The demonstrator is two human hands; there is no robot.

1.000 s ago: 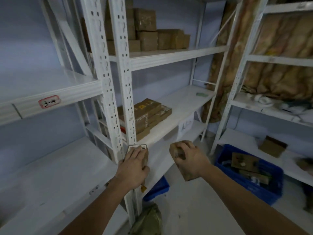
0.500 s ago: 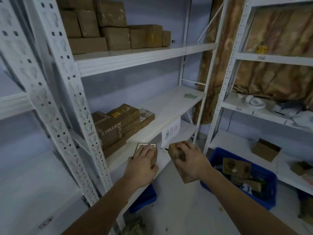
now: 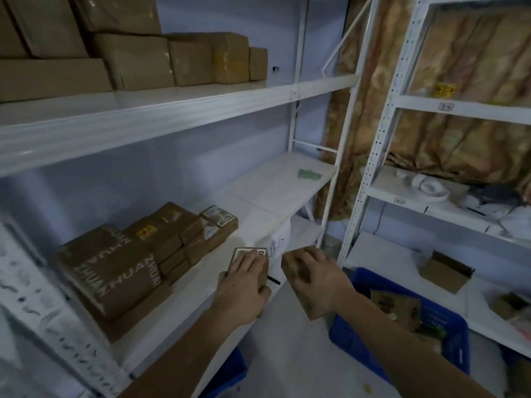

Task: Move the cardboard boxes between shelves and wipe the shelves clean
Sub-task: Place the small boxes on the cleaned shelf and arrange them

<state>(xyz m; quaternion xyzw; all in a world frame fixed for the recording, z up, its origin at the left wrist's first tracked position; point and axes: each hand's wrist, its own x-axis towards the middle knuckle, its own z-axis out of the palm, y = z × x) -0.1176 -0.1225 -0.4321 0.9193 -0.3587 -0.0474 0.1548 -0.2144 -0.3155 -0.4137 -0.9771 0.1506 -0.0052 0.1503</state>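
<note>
Left hand (image 3: 244, 294) gripping small brown cardboard box with white label (image 3: 250, 261), hovering at front edge of white metal middle shelf (image 3: 267, 193). Right hand (image 3: 316, 280) clutching plain brown cardboard box (image 3: 301, 297), further off shelf. Free shelf space lying forward-left; left hand nearer.

Two small cardboard boxes (image 3: 260, 261) (image 3: 298, 285) held near middle shelf (image 3: 281, 193) front edge; taped brown stack (image 3: 138, 259) sat left on it.

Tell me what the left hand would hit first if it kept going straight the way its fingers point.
Probably the small labelled box at the right end of the stack on the middle shelf. The left hand points up and slightly left toward it, though depth is unclear.
</note>
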